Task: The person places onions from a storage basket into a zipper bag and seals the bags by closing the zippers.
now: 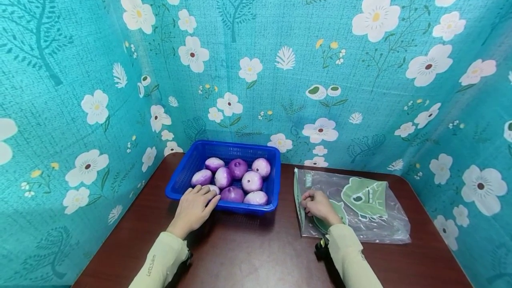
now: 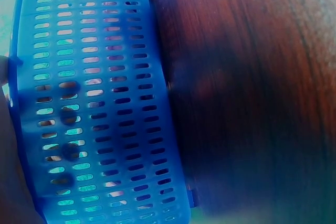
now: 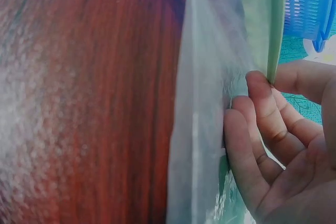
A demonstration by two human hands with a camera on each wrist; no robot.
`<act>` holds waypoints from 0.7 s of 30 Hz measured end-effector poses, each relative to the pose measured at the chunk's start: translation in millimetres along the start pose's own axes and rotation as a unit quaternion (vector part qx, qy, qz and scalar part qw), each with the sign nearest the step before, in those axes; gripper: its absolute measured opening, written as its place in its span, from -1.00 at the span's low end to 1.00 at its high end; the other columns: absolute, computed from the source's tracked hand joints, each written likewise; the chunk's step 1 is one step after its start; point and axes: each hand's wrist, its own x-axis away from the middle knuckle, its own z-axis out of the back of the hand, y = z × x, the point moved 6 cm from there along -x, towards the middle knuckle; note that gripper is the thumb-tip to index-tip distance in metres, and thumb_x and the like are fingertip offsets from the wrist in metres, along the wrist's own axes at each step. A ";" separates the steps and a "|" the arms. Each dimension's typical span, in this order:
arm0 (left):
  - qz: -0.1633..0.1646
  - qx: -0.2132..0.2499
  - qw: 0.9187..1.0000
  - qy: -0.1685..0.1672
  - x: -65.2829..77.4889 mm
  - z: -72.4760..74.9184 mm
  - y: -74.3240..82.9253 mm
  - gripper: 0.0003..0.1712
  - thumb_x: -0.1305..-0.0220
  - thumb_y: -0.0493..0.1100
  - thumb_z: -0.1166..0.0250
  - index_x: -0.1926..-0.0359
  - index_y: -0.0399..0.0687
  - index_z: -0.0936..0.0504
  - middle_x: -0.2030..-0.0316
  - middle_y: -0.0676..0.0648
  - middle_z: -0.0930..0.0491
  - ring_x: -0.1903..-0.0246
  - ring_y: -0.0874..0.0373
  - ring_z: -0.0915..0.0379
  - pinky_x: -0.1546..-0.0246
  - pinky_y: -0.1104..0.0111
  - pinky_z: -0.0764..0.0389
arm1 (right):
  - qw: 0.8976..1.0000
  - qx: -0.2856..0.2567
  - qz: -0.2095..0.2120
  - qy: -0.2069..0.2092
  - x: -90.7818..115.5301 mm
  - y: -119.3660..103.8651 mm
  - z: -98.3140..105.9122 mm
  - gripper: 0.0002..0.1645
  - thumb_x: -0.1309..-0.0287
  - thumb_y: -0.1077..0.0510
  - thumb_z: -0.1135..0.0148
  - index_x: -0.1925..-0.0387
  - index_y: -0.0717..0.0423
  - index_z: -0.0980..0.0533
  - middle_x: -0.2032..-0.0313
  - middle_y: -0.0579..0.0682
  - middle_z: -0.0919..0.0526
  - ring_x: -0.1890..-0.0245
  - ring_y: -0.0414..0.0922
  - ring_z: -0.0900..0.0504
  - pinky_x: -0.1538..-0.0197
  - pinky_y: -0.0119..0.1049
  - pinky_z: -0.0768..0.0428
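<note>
A blue plastic basket [image 1: 276, 181] with slotted walls holds several purple-and-white onions [image 1: 252, 181]. My left hand [image 1: 193, 208] reaches over the basket's front left rim, its fingers hooked inside beside a pale onion [image 1: 214, 188]. Through the slots of the basket wall [image 2: 89, 77] in the left wrist view, dark fingertip spots show against the inner side. A clear zip bag [image 1: 394, 221] with green cartoon prints lies flat to the right. My right hand [image 1: 320, 206] pinches its green zip edge [image 3: 277, 24] between thumb and fingers near the bag's opening.
The dark reddish-brown table [image 1: 256, 257] carries both the basket and the bag. A teal floral cloth [image 1: 248, 101] hangs along the back and both sides, close behind the basket.
</note>
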 end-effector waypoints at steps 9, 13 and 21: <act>0.000 -0.001 1.000 0.000 0.1 -0.7 0.5 -0.59 -0.52 0.15 -0.13 -0.08 0.09 -0.76 -0.08 -0.04 -0.74 -0.15 -0.14 -0.60 -0.18 -0.06 -0.56 | 1.000 -0.009 0.007 0.003 4.5 -6.6 5.7 -0.93 -0.24 0.36 -0.24 0.25 0.31 -0.59 0.51 0.05 -0.61 0.54 -0.12 -0.60 0.44 -0.22 -0.69; 0.002 0.000 1.000 0.000 -0.5 -0.3 0.9 -0.59 -0.52 0.15 -0.14 -0.07 0.08 -0.77 -0.08 -0.05 -0.74 -0.15 -0.14 -0.60 -0.19 -0.07 -0.56 | 1.000 -0.022 0.008 0.003 6.2 -12.5 9.1 -0.91 -0.23 0.36 -0.24 0.23 0.32 -0.59 0.53 0.05 -0.61 0.54 -0.12 -0.60 0.42 -0.24 -0.67; 0.007 0.004 1.000 -0.002 -0.7 0.9 0.9 -0.61 -0.51 0.14 -0.16 -0.05 0.08 -0.77 -0.07 -0.05 -0.75 -0.14 -0.15 -0.60 -0.16 -0.06 -0.56 | 0.999 -0.035 0.034 -0.003 11.5 -29.3 15.7 -0.88 -0.20 0.39 -0.22 0.22 0.36 -0.58 0.53 0.02 -0.61 0.55 -0.14 -0.58 0.44 -0.27 -0.67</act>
